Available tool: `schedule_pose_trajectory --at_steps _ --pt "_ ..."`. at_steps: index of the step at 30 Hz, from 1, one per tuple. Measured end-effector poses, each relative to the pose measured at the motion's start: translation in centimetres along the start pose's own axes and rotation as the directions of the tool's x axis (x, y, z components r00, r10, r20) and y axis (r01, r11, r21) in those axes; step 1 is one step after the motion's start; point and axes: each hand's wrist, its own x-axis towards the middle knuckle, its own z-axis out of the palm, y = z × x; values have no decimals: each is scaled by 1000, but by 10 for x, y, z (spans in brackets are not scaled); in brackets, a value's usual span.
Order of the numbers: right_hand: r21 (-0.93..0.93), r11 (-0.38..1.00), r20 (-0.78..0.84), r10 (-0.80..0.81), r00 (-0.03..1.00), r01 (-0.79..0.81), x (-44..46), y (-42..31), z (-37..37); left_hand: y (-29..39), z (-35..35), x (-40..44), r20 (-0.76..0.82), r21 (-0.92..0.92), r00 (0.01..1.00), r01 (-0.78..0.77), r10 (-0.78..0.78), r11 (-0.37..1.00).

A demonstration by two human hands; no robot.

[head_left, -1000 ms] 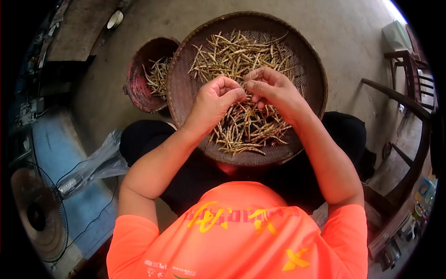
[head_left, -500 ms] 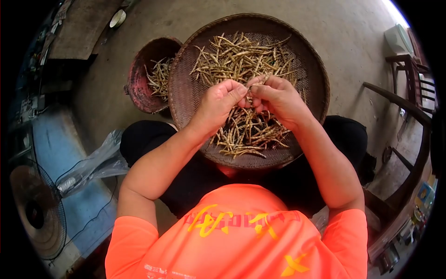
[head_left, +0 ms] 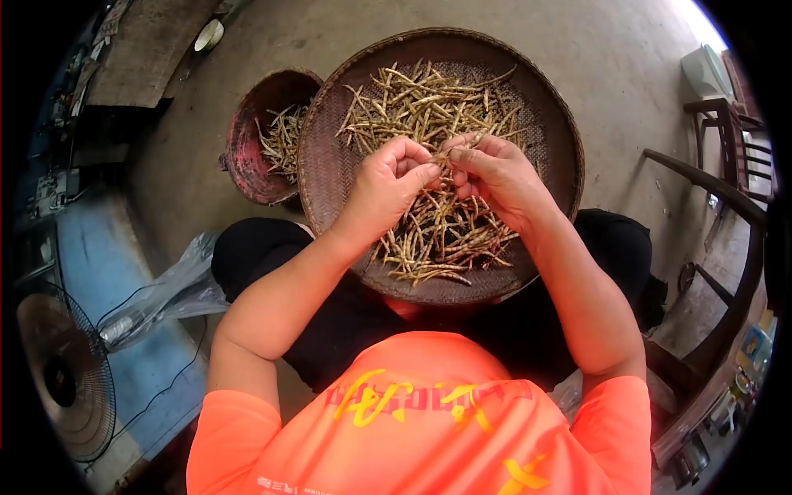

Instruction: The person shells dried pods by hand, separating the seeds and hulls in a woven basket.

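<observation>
A round woven tray point(head_left: 330, 186) lies across my lap, bearing dry, tan bean pods point(head_left: 425, 103) in a far heap and a near heap. Over its middle, my left hand point(head_left: 396, 175) and my right hand point(head_left: 492, 175) meet with fingertips pinched. Between them runs a dry bean pod point(head_left: 443, 158), gripped by both hands and partly covered by the fingers. More pods point(head_left: 445, 239) lie just below my hands.
Left of the tray stands a worn reddish bucket point(head_left: 241, 161) holding more pods. A clear plastic bag point(head_left: 169, 293) and a fan point(head_left: 66, 375) are at the lower left. A wooden chair point(head_left: 718, 177) stands on the right, near a pale bin point(head_left: 707, 72).
My left hand's fingers have shifted slightly and curled, with the thumb lower. The right hand stays nearly in place. The view has moved a little.
</observation>
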Motion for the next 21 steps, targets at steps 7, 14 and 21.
schedule_pose_trajectory --at_steps 7,14,21 --pt "9 1000 13 -30 999 30 -2 -2 0 5 -2 1 26 -24 998 63 -62 998" --pt "70 997 9 -19 1000 19 -2 -3 0 7 -3 2 128 -213 984 150 -125 965" --pt "19 1000 28 -3 1000 3 -3 -2 2 -4 -6 3 79 -180 997 33 -19 983"
